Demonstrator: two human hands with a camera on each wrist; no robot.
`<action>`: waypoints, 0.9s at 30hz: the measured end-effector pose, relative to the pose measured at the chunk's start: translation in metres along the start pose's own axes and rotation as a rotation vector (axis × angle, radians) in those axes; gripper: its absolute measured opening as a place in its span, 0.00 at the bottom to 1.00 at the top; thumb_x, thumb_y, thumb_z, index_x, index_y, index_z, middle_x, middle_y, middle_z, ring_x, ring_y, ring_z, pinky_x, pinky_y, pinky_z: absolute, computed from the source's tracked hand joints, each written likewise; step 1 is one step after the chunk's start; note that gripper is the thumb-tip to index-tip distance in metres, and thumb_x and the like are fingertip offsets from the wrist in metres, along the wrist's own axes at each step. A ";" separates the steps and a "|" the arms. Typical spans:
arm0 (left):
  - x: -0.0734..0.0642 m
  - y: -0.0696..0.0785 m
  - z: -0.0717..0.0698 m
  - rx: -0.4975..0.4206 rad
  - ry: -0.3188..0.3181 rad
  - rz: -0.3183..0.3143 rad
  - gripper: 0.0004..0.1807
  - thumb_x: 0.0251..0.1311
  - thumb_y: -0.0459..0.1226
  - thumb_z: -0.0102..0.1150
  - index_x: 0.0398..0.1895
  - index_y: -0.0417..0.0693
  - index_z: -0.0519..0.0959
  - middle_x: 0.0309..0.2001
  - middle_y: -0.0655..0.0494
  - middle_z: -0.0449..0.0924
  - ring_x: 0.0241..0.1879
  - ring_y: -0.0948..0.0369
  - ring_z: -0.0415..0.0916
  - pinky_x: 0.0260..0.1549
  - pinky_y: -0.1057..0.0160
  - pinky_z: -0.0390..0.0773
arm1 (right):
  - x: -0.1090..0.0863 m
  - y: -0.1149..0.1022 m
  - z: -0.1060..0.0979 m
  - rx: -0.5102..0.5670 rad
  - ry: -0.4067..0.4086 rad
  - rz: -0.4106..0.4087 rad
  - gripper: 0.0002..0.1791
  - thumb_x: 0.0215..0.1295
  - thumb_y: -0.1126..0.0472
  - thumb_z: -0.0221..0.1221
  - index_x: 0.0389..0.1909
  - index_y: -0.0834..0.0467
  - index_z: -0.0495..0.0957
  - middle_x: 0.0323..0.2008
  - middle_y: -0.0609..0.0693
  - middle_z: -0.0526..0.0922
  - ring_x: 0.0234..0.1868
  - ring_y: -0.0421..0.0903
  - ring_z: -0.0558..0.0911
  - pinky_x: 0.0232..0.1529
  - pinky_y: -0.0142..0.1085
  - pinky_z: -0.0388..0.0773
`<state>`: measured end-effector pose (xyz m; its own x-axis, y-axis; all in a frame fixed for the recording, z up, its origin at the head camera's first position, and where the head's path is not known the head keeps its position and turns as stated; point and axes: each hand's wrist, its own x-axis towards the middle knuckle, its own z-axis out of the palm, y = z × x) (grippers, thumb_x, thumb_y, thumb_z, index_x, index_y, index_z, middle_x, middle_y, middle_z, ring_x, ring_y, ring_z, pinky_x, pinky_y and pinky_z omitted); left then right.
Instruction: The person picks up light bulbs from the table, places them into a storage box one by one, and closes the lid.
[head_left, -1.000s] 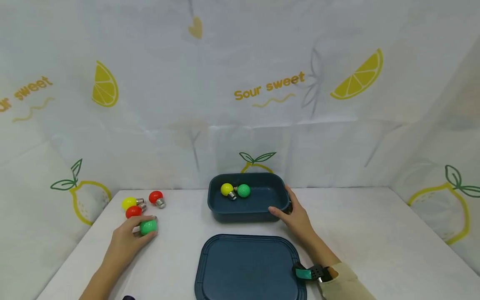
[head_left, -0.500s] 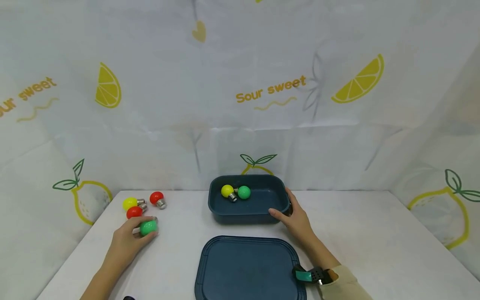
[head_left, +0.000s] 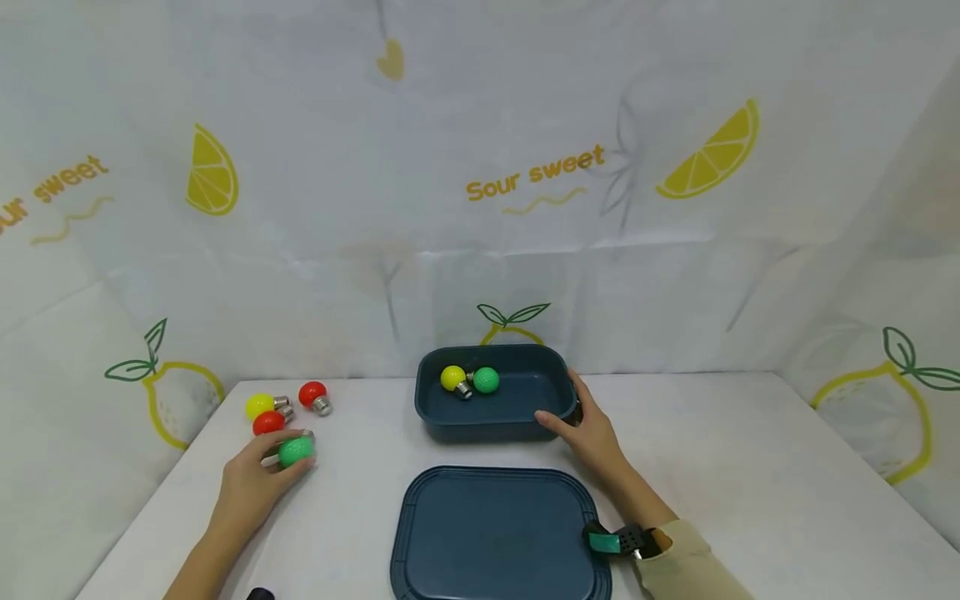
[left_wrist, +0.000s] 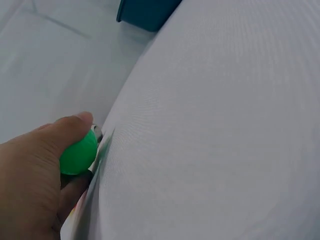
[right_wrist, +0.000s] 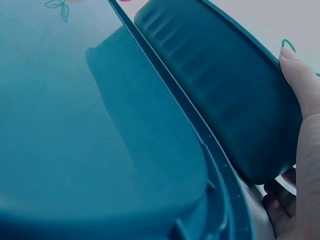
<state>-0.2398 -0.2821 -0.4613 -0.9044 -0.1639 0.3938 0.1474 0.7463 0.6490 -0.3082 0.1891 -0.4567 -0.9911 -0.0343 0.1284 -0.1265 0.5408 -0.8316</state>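
Note:
My left hand [head_left: 251, 492] pinches a green light bulb [head_left: 297, 451] between thumb and fingers, low over the table's left side. The left wrist view shows the same green bulb [left_wrist: 79, 156] with its metal base pointing away from the palm. At the back middle stands a dark blue plastic box [head_left: 480, 433], holding a yellow bulb [head_left: 452, 378] and a green bulb [head_left: 486, 380] that lie together. My right hand [head_left: 596, 442] grips the box's right end, thumb at the front rim and fingers round the side. In the right wrist view, the fingers curl at the box's lower corner.
Just beyond my left hand lie a yellow bulb [head_left: 259, 406] and two red bulbs, one nearer [head_left: 267, 422] and one farther [head_left: 312, 393]. A dark blue lid [head_left: 498, 533] lies flat in front of the box, under my right wrist. A dark object [head_left: 261, 594] shows at the bottom edge.

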 end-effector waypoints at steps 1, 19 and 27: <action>-0.001 0.000 0.000 -0.010 0.005 -0.019 0.28 0.50 0.36 0.79 0.56 0.45 0.81 0.56 0.43 0.82 0.52 0.46 0.81 0.42 0.61 0.87 | 0.000 0.000 0.000 -0.001 -0.003 0.004 0.56 0.63 0.37 0.64 0.83 0.45 0.40 0.82 0.58 0.47 0.81 0.63 0.51 0.78 0.61 0.54; 0.019 0.091 0.021 -0.180 -0.029 0.334 0.28 0.50 0.32 0.78 0.57 0.55 0.82 0.55 0.57 0.84 0.54 0.68 0.79 0.44 0.69 0.85 | 0.002 -0.001 0.004 0.023 -0.005 0.003 0.55 0.63 0.36 0.63 0.82 0.42 0.40 0.82 0.58 0.48 0.81 0.61 0.52 0.78 0.59 0.56; 0.053 0.145 0.055 -0.210 -0.162 0.419 0.23 0.54 0.36 0.76 0.55 0.52 0.83 0.55 0.54 0.84 0.56 0.55 0.81 0.47 0.55 0.88 | 0.002 0.002 0.001 0.017 -0.009 0.007 0.56 0.64 0.35 0.63 0.82 0.43 0.39 0.82 0.59 0.47 0.81 0.62 0.51 0.77 0.61 0.56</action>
<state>-0.2882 -0.1473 -0.3817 -0.7983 0.2368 0.5537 0.5739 0.5778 0.5804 -0.3104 0.1894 -0.4583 -0.9923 -0.0380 0.1179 -0.1201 0.5270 -0.8413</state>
